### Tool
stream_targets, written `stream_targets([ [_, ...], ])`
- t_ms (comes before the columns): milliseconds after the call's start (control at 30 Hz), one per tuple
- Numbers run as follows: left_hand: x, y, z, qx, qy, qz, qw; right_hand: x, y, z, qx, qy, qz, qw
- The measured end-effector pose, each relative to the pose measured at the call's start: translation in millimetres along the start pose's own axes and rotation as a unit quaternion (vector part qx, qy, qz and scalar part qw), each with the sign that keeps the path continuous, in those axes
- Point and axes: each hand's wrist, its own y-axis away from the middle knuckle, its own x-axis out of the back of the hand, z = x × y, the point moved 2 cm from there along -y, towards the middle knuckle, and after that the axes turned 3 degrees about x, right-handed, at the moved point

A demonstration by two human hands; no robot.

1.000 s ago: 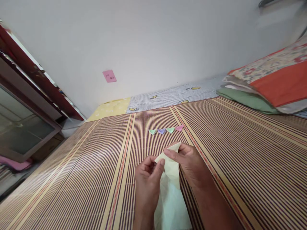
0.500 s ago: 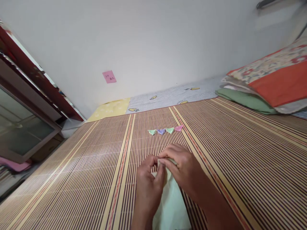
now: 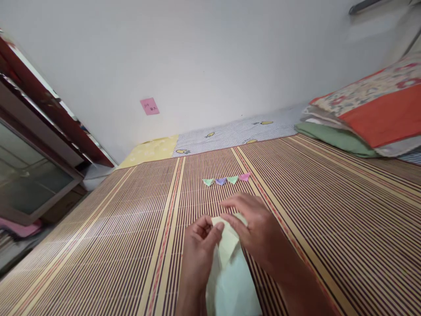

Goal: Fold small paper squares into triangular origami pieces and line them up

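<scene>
Pinching the pale green paper (image 3: 238, 283) near its folded top, the left hand (image 3: 201, 245) covers one edge. The right hand (image 3: 253, 226) parts thumb and forefinger there; its other fingers are hidden, so I cannot tell its grip. The frame cuts off the paper's lower end. Striped mat (image 3: 108, 245) stretches wide either side; four small folded papers (image 3: 220, 181) lie just beyond.

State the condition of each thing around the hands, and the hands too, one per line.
Pale paper: partly folded, in hand.
Left hand: pinching the paper between thumb and fingers.
Right hand: thumb at the paper, index finger apart from thumb.
Striped mat: spread flat.
Small paper triangles: four, folded, in a row on the mat.
Pink note: flat against the wall.
Fabrics: piled up.
</scene>
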Motion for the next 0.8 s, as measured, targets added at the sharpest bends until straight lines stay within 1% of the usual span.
stream_targets([
  [33,1.9,-2.1,-3.4,0.036,0.089,0.014,0.995,6.7,-0.2,1.7,-0.015,-0.002,0.067,0.998],
  [67,3.7,-4.1,-6.4,0.068,0.171,0.036,0.982,12.8,-0.1,4.0,-0.044,-0.010,0.123,0.991],
  [100,5.0,-5.9,-9.0,0.092,0.240,0.063,0.964,16.7,0.2,6.6,-0.080,-0.031,0.146,0.986],
  [133,5.8,-7.6,-11.0,0.112,0.294,0.088,0.945,17.9,0.4,9.2,-0.120,-0.068,0.139,0.981],
  [167,6.0,-9.0,-12.4,0.127,0.337,0.105,0.927,16.9,0.7,11.1,-0.156,-0.111,0.116,0.975],
  [233,4.7,-11.3,-14.0,0.157,0.404,0.112,0.894,9.1,1.2,11.9,-0.203,-0.193,0.033,0.959],
  [300,2.6,-12.5,-14.5,0.186,0.445,0.100,0.870,-1.6,1.7,8.7,-0.220,-0.253,-0.041,0.941],
  [367,1.7,-12.9,-15.0,0.203,0.462,0.091,0.859,-10.2,1.8,4.0,-0.224,-0.292,-0.075,0.927],
  [467,2.0,-13.4,-17.1,0.212,0.464,0.058,0.858,-15.8,0.8,-1.2,-0.223,-0.309,-0.083,0.921],
  [567,1.7,-14.0,-20.0,0.208,0.458,0.008,0.864,-16.0,-0.7,-3.7,-0.216,-0.294,-0.088,0.927],
  [633,0.1,-14.0,-20.2,0.192,0.452,-0.010,0.871,-15.2,-1.9,-5.3,-0.207,-0.283,-0.084,0.933],
  [700,-2.3,-13.1,-18.3,0.162,0.443,-0.003,0.882,-15.0,-2.6,-7.3,-0.205,-0.269,-0.068,0.938],
  [800,-5.6,-9.6,-13.2,0.111,0.405,0.036,0.907,-17.3,-2.2,-9.1,-0.214,-0.244,-0.048,0.945],
])
